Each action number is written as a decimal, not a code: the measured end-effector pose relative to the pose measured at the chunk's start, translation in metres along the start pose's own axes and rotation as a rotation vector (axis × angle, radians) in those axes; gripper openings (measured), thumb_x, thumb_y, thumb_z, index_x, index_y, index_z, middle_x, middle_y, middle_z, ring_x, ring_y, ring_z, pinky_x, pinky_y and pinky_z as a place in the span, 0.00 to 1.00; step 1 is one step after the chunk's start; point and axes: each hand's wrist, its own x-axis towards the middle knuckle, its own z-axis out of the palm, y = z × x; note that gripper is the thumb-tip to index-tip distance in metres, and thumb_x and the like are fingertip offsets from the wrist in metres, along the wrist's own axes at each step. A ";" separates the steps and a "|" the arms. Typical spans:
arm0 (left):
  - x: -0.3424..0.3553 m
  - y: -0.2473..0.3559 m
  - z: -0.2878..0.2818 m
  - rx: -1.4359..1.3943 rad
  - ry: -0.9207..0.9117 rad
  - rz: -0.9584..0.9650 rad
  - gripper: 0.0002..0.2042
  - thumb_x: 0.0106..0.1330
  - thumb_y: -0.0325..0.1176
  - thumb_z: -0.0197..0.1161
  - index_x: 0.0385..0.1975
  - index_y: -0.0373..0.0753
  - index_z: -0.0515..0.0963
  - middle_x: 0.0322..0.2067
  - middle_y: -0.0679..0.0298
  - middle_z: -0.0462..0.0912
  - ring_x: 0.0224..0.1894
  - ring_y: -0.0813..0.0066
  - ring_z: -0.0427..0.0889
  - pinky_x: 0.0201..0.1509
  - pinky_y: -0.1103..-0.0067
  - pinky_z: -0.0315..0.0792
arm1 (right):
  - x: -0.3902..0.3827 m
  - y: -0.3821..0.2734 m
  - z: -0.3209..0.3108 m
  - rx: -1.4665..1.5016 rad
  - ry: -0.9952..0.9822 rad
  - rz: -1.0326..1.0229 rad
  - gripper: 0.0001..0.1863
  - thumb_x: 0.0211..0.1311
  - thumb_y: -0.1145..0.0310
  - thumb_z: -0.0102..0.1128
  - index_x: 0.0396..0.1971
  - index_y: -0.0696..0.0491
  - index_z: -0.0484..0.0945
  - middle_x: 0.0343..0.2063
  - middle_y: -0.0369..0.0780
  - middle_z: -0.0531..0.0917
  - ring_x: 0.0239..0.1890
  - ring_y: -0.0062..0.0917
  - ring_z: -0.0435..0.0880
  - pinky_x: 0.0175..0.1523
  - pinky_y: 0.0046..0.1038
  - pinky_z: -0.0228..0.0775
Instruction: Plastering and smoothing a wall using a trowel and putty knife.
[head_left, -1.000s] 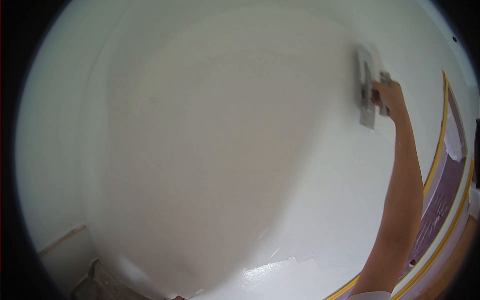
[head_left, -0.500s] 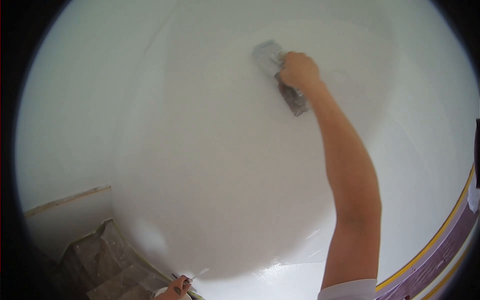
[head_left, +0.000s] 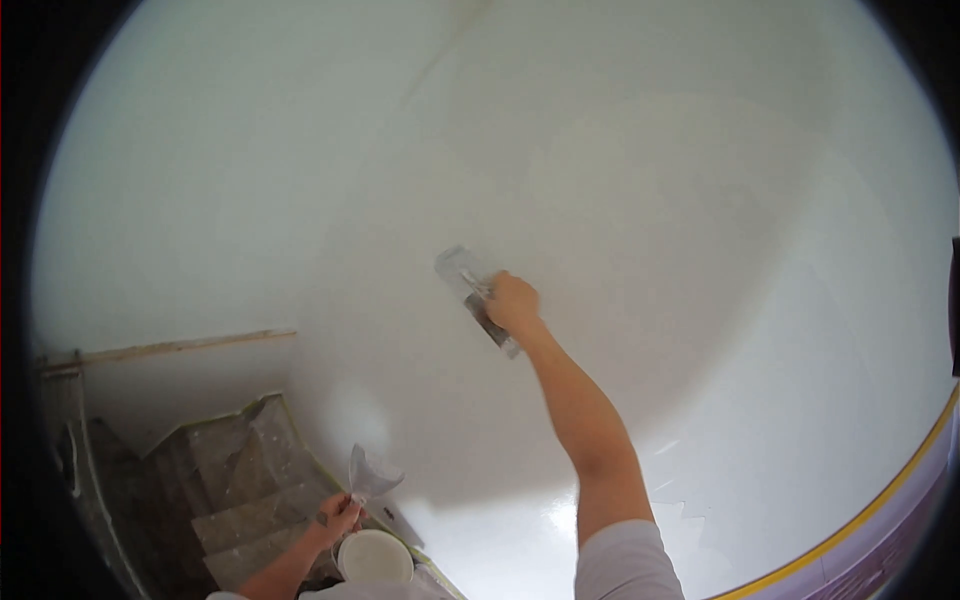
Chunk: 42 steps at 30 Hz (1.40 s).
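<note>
My right hand (head_left: 512, 300) grips a rectangular steel trowel (head_left: 455, 268) lying at a tilt against the pale, smoothed wall (head_left: 640, 230), near the middle of the view. Low in the view, my left hand (head_left: 335, 515) is closed around the handle of a wide, flared scraper blade (head_left: 372, 470), which points upward. Just beneath that hand is a round white container (head_left: 375, 557), cut off by my clothing at the lower edge.
At lower left a stairway (head_left: 250, 515) descends, covered in translucent sheeting, beside a ledge with a wooden strip (head_left: 190, 344) and a post or rail (head_left: 80, 440) at the far left. Yellow tape and purple covering (head_left: 880, 560) curve along the lower right.
My right hand and trowel have swept from the right side leftward, then down toward the middle. The view has shifted, bringing the stairs, my left hand, its blade and the container further in.
</note>
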 end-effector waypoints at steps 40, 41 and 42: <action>0.990 0.291 -0.281 -0.119 0.435 -1.071 0.14 0.67 0.38 0.56 0.33 0.30 0.77 0.23 0.61 0.76 0.21 0.77 0.72 0.25 0.80 0.68 | 0.340 0.106 1.008 0.436 -1.520 0.489 0.23 0.62 0.61 0.53 0.51 0.57 0.61 0.41 0.55 0.78 0.44 0.50 0.79 0.46 0.47 0.72; 0.980 0.279 -0.285 -0.113 0.494 -1.077 0.13 0.67 0.38 0.57 0.33 0.31 0.77 0.22 0.61 0.76 0.21 0.77 0.73 0.25 0.80 0.68 | 0.328 0.097 1.034 0.431 -1.521 0.455 0.23 0.62 0.61 0.53 0.52 0.56 0.61 0.40 0.54 0.78 0.44 0.50 0.79 0.45 0.46 0.73; 0.971 0.269 -0.291 -0.115 0.535 -1.069 0.13 0.67 0.38 0.57 0.33 0.31 0.77 0.22 0.60 0.77 0.21 0.76 0.73 0.25 0.79 0.68 | 0.317 0.088 1.058 0.431 -1.500 0.455 0.22 0.63 0.62 0.52 0.53 0.54 0.61 0.39 0.54 0.78 0.43 0.49 0.80 0.45 0.46 0.73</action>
